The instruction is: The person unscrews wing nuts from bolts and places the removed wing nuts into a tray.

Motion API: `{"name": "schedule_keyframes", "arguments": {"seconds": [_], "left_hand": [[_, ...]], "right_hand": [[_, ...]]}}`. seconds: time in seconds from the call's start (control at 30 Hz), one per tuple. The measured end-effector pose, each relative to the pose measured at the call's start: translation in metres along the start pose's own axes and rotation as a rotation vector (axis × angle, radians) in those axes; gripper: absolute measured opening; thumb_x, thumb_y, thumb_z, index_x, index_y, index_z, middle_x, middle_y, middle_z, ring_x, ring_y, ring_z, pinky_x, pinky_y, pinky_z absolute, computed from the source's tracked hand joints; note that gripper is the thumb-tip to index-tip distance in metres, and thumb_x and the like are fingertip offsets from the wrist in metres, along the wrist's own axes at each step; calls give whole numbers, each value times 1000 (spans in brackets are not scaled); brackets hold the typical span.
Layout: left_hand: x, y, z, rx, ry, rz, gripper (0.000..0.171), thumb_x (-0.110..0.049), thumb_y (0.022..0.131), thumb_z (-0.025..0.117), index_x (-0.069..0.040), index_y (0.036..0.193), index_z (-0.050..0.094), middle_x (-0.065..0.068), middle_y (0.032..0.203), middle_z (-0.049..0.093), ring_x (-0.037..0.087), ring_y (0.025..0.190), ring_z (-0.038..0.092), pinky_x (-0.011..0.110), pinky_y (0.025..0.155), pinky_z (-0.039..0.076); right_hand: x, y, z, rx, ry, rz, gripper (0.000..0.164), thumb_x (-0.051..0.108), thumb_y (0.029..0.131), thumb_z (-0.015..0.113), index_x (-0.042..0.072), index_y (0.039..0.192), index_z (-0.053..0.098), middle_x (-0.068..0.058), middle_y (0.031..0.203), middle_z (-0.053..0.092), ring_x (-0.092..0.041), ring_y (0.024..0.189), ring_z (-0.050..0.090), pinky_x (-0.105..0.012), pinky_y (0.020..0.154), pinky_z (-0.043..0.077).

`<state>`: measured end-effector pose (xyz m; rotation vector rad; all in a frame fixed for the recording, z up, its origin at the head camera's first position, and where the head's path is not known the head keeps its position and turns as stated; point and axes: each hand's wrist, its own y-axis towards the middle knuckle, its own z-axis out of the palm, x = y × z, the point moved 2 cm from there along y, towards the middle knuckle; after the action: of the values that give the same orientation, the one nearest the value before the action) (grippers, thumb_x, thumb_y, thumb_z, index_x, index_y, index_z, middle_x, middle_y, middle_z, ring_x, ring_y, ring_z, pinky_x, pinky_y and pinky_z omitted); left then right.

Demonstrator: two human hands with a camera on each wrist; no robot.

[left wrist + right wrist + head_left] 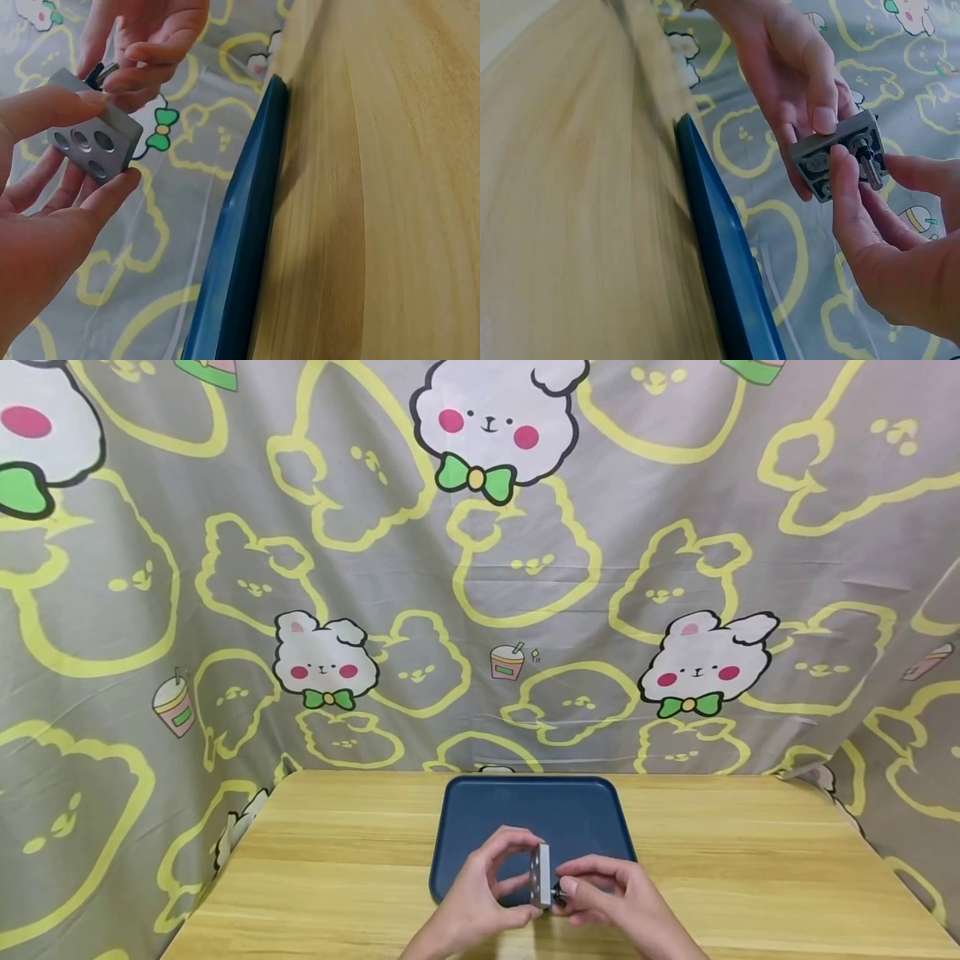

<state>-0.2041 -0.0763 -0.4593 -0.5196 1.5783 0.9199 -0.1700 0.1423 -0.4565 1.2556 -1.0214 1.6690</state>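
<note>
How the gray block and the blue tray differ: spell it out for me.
Color: the gray block is light gray, the blue tray dark blue.
Size: the block fits between the fingers of the left hand; the tray is far larger.
Pose: the block is held up on edge, while the tray lies flat on the wooden table.
Shared: both look roughly four-sided.

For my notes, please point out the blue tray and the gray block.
Blue tray [532,810], head view: bare part of its floor.
Gray block [88,154], left wrist view: face with holes, between them.
</note>
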Motion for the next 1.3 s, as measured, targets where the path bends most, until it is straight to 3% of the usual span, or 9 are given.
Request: {"name": "schedule_keyframes", "arguments": {"seconds": [0.27, 0.4, 0.6, 0.7, 0.9, 1.07, 1.17, 1.3], "left_hand": [[1, -1, 2, 26, 7, 19, 63, 8, 82, 78, -3, 139, 53, 17, 142, 46, 25, 135, 48, 36, 104, 50], [1, -1, 3, 27, 10, 17, 64, 8, 82, 78, 0, 139, 52, 17, 142, 46, 25, 135, 48, 36, 104, 51], [2, -1, 3, 23, 10, 7, 63, 6, 82, 79, -6, 139, 54, 16, 141, 47, 25, 135, 49, 37, 103, 51], [2, -1, 2, 15, -3, -6, 63, 6, 82, 80, -3, 139, 54, 15, 141, 48, 25, 134, 50, 37, 102, 52], [2, -2, 2, -4, -28, -40, 62, 5, 81, 81, -7, 137, 56, 15, 138, 52, 25, 133, 52, 38, 100, 54], [1, -3, 1, -13, -62, -74, 59, 2, 84, 81, -7, 138, 57, 23, 140, 52, 26, 131, 54, 38, 98, 55], [1, -2, 0, -17, -76, -88, 59, 0, 84, 81, -6, 138, 58, 22, 140, 52, 27, 130, 55, 38, 97, 56], [2, -2, -2, -18, -97, -109, 58, 0, 85, 81, -7, 137, 58, 17, 140, 53, 27, 129, 56, 39, 96, 57]], "right_hand": [[-5, 0, 2, 66, 69, 53, 33, 18, 103, 64, -7, 123, 66, -19, 105, 75, -25, 96, 74, -40, 86, 61], [-6, 0, 3, 69, 69, 49, 32, 18, 101, 67, -7, 121, 67, -18, 103, 75, -25, 95, 75, -39, 84, 62], [-6, 1, 3, 54, 47, 38, 29, 17, 101, 68, -6, 118, 68, -18, 101, 75, -24, 93, 74, -37, 82, 62], [-5, 1, 4, 44, 11, 1, 28, 15, 100, 69, -7, 116, 69, -18, 99, 75, -23, 92, 74, -36, 81, 62], [0, -2, 8, 7, -126, -155, 27, 10, 97, 70, -11, 113, 68, -18, 101, 74, -23, 90, 75, -33, 78, 62], [4, -5, 14, -97, -308, -280, 20, 16, 93, 77, 2, 107, 74, -11, 101, 74, -20, 91, 74, -29, 79, 62], [5, -7, 18, -145, -453, -445, 13, 15, 91, 79, 13, 104, 76, -2, 98, 74, -15, 89, 73, -30, 75, 63], [5, -8, 23, -183, -645, -775, 19, 8, 89, 80, 19, 103, 75, 4, 98, 73, -11, 83, 71, -24, 71, 61]]}}
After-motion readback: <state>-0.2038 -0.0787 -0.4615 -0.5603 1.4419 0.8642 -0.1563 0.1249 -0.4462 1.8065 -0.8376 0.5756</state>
